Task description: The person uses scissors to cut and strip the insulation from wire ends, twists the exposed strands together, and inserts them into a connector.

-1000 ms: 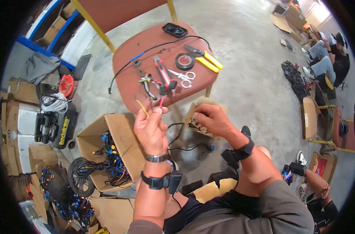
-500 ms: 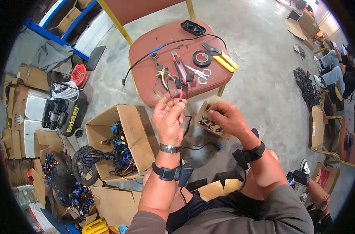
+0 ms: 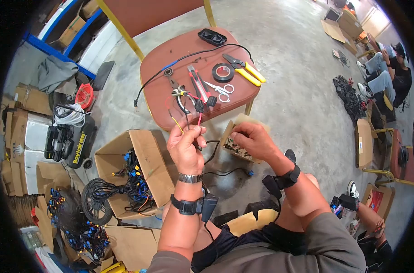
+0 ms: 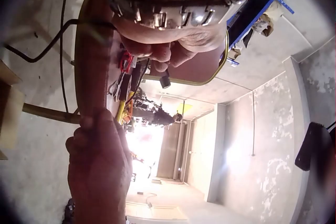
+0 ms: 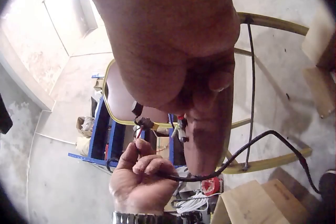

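Note:
In the head view my left hand pinches a black cable whose thin yellow wire, red wire and dark wire fan out above the fingertips. The cable trails away from that hand in the right wrist view. A black connector is at the far end of the red wire, by the chair seat's front edge. My right hand hangs over a small cardboard box with small scraps inside. Its fingers are curled with the thumb against them, and no object shows between them.
On the brown chair seat lie pliers, a red utility knife, scissors, black tape, yellow-handled cutters and a long black cable. A larger carton of wire harnesses stands left of my left hand.
The head view swung one way and partly back, shifting everything in it. Both hands keep about the same places: the left at the wires, the right over the small box.

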Motion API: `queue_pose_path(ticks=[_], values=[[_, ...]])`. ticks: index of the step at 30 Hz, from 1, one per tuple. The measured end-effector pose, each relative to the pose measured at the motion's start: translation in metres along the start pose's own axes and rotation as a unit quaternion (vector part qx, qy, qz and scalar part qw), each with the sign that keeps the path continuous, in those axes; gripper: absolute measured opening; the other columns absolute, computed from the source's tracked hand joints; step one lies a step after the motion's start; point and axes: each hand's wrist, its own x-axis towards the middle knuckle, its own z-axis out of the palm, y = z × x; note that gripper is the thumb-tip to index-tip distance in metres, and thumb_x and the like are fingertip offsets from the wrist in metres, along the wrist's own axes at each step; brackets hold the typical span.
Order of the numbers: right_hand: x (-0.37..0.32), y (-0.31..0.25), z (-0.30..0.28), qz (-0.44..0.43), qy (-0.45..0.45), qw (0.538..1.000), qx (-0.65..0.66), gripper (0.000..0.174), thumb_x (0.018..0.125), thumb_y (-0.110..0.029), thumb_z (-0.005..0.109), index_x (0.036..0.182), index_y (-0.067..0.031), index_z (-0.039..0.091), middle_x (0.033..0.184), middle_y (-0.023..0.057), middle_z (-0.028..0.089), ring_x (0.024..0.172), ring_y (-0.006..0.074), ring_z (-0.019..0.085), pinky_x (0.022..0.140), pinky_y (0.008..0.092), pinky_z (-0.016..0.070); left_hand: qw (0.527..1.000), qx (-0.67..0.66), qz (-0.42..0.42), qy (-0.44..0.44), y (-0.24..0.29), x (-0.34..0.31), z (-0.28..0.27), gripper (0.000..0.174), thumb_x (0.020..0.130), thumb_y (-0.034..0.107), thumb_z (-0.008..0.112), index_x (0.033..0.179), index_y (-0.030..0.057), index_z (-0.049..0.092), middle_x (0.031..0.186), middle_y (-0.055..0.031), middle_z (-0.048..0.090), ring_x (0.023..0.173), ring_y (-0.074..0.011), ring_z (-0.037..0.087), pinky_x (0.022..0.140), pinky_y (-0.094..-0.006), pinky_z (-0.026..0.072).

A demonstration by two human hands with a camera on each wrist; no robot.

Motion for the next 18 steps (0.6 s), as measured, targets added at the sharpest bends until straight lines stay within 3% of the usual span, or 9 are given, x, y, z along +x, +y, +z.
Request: queue_pose_path(ticks=[9,18], values=[[0.0013,-0.0037,0.0015,0.023,-0.014,1.000,0.004,0.017,0.091,-0.013,0.063,0.094,0.0030,0.068,0.074,0.0057,0.066,0.069,0.0112,0.060,0.064,0.0300,0.0495,1.000,0.001,0.000,0.012,0.0055,-0.0008,0.0009,0.033,0.084,-0.003,0.059,0.117,-0.0039,0.059,0.080,-0.0152,0.069,0.050,-0.0149,0.056,0.046,-0.0245,0.0442],[0.0010,-0.0037,0.0036,0.048,-0.009,0.999,0.001,0.018,0.092,-0.015,0.063,0.097,0.0022,0.067,0.078,0.0038,0.066,0.074,0.0098,0.059,0.067,0.0288,0.0493,0.998,-0.008,0.015,-0.056,0.0017,-0.0009,-0.0027,0.034,0.084,-0.006,0.059,0.118,-0.0043,0.059,0.088,-0.0148,0.068,0.057,-0.0128,0.055,0.053,-0.0235,0.0448]])
